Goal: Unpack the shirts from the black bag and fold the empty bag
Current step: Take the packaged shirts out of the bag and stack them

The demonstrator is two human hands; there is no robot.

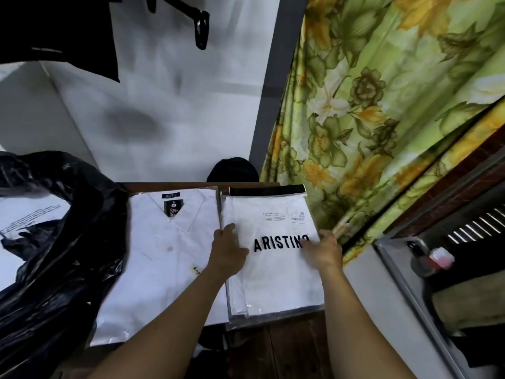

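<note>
- The green-and-yellow flowered cloth curtain [382, 105] hangs just beside my right side; I judge a wide sweep could snag it.
- The crumpled black plastic bag [54, 242] slumps at my left, touching the first shirt. Something white still shows in its mouth, so I reckon it isn't empty (folding must wait).
- A white collared shirt in clear film [169, 255] lies flat on the counter.
- The white shirt packet printed ARISTINO [273, 283] lies just beside it, edges meeting. Slick film on film could let it slide if I nudge it.
- The dark wooden counter [295, 348] shows only as a strip near me.
- My left hand [228, 253] rests released, flat on the packet.
- My right hand [323, 250] sits at the packet's right edge; it is blurred, so I cannot tell whether it pinches.
</note>
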